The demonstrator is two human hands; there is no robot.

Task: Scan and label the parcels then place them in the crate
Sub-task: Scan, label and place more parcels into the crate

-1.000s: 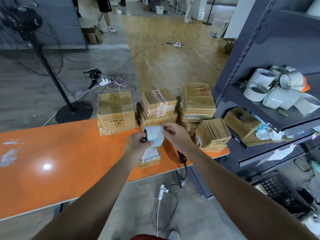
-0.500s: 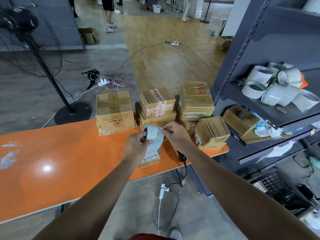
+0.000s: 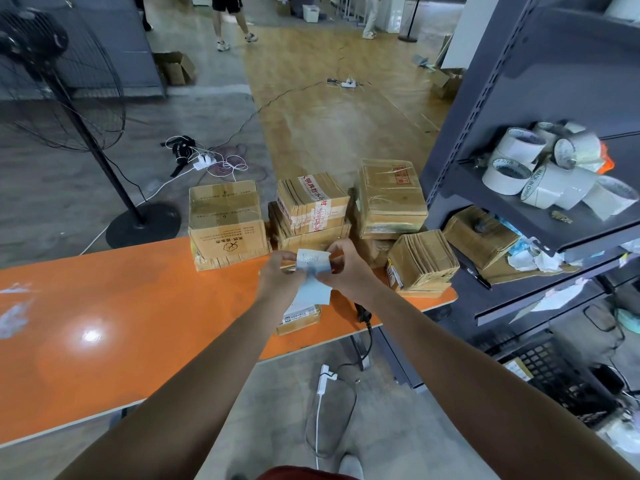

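Both my hands hold a pale blue label [image 3: 313,277] above the orange table [image 3: 104,323]. My left hand [image 3: 280,273] pinches its left edge and my right hand [image 3: 346,268] its right edge, the paper partly peeled and folded between them. Right under the label lies a small flat parcel [image 3: 299,318] with a white sticker, near the table's front edge. Behind my hands several taped cardboard parcels are stacked: a box on the left [image 3: 227,223], a middle stack [image 3: 311,209], a taller stack [image 3: 389,199] and a tilted one [image 3: 420,261]. A black crate [image 3: 557,379] sits low on the right.
A grey metal shelf [image 3: 502,188] at the right carries rolls of white tape [image 3: 540,174] and paper scraps. A standing fan [image 3: 69,109] is at the left, behind the table. Cables and a power strip [image 3: 204,161] lie on the floor. People stand far off.
My hands have pulled the label apart a little, so more of its blue backing hangs down over the small parcel. The view has tipped slightly; the parcels stayed put.
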